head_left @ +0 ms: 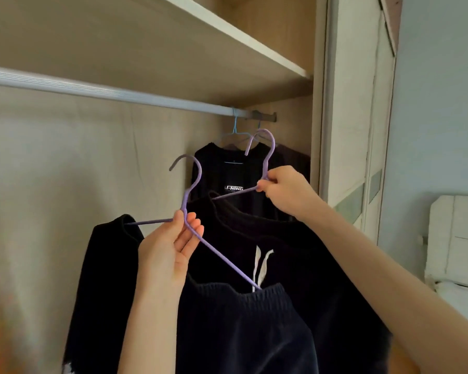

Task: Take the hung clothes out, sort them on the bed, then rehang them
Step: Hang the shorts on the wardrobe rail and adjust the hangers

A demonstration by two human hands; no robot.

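My left hand [170,247] grips a purple hanger [192,182] at its neck; a black garment [103,279] and dark navy trousers with white drawstrings [241,327] hang from it. My right hand [284,190] pinches a second purple hanger [268,155] that carries a black sweater [295,247]. Both hooks are off the silver rail [114,93], below it. At the rail's right end a black shirt with white lettering [224,174] hangs on a thin blue hanger [235,130].
A wardrobe shelf [227,49] runs above the rail. The wardrobe's side panel and sliding door [357,130] stand to the right. A white bed headboard [454,238] shows at the far right. An orange blur lies at the lower left edge.
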